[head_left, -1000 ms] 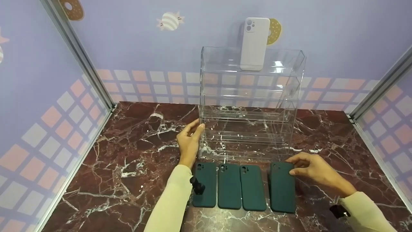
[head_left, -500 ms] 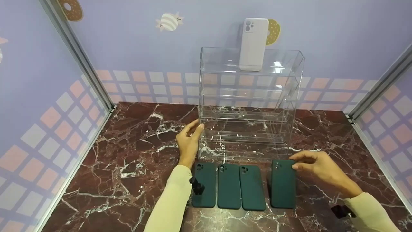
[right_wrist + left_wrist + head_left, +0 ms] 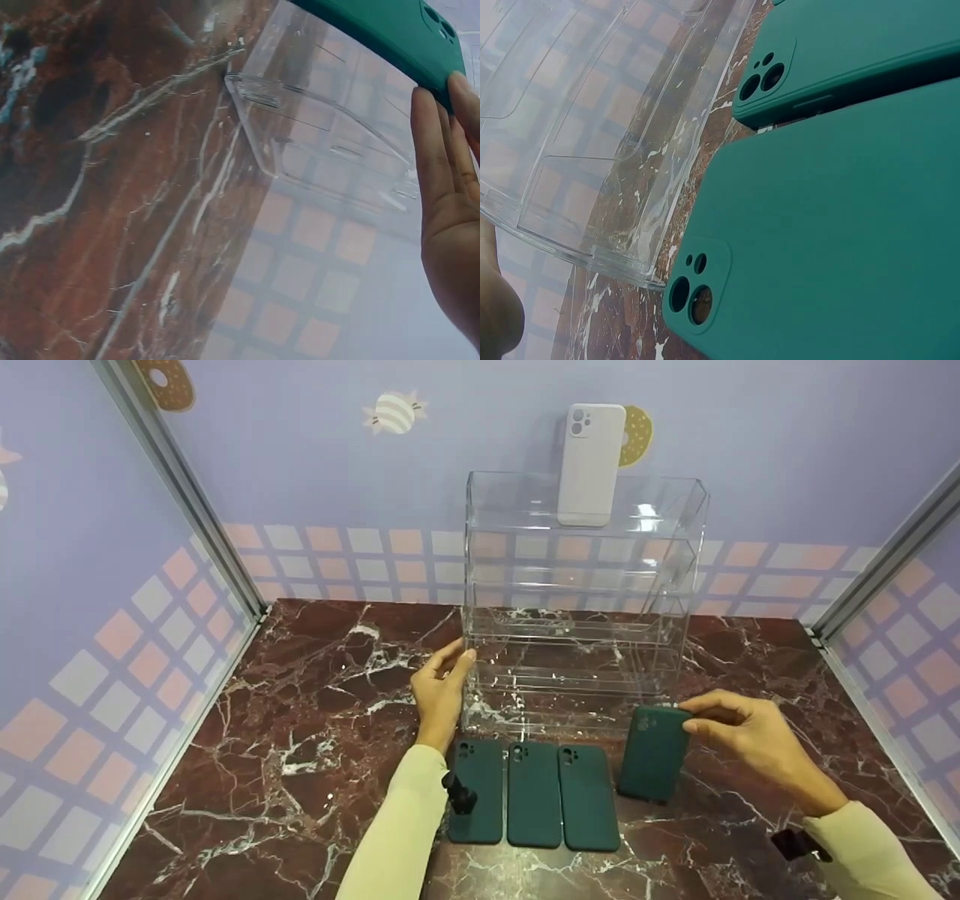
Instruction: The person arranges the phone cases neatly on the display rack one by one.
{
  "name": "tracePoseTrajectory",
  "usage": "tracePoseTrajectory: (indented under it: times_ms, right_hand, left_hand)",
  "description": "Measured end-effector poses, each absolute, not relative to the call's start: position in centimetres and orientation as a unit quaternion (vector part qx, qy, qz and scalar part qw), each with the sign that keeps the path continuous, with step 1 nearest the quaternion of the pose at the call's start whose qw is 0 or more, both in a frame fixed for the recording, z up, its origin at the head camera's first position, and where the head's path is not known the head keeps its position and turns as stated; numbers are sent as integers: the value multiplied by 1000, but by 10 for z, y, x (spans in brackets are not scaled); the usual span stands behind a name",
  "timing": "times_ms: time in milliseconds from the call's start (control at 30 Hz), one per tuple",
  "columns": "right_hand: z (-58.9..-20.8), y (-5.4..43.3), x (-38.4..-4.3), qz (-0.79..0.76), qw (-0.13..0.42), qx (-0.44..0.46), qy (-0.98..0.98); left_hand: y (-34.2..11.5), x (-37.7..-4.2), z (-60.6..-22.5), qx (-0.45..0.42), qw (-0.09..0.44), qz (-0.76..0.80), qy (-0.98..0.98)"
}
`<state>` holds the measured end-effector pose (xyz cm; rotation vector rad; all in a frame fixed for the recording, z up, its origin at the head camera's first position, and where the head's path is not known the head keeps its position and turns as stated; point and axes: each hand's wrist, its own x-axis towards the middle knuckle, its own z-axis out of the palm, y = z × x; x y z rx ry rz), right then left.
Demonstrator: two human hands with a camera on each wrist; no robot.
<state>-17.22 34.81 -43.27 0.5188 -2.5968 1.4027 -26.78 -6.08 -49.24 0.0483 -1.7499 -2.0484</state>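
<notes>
My right hand point(image 3: 742, 735) pinches a dark green phone case point(image 3: 652, 754) by its upper right corner, thumb in front. That case is tilted up off the tabletop, camera cutouts at the top. In the right wrist view the fingertips grip the same green case point(image 3: 382, 34). My left hand point(image 3: 441, 690) holds the left side edge of a clear tiered display rack point(image 3: 577, 634), its far fingers partly hidden. Three more green phone cases point(image 3: 589, 799) lie side by side before the rack; the left wrist covers part of the leftmost one point(image 3: 484, 802).
A white phone case point(image 3: 591, 465) stands in the rack's top tier, at the back. The tabletop point(image 3: 300, 720) is dark red marbled. Patterned purple walls point(image 3: 315, 450) close off the back and both sides, with metal posts point(image 3: 180, 480) at the corners.
My right hand has lifted the rightmost green phone case and moved it away from me toward the rack, tilting it. My left hand has stayed on the rack's side.
</notes>
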Motion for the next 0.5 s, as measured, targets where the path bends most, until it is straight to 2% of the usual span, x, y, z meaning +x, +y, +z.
tracePoseTrajectory:
  times_ms: [367,500]
  right_hand:
    - [-408,337,-185,475,131,169,-854]
    - [-396,332,-192,490,135,170,-844]
  left_hand:
    - [-61,-267,-493,12,224,-741,-634]
    - [-61,-268,-493,12,226,-737,-637]
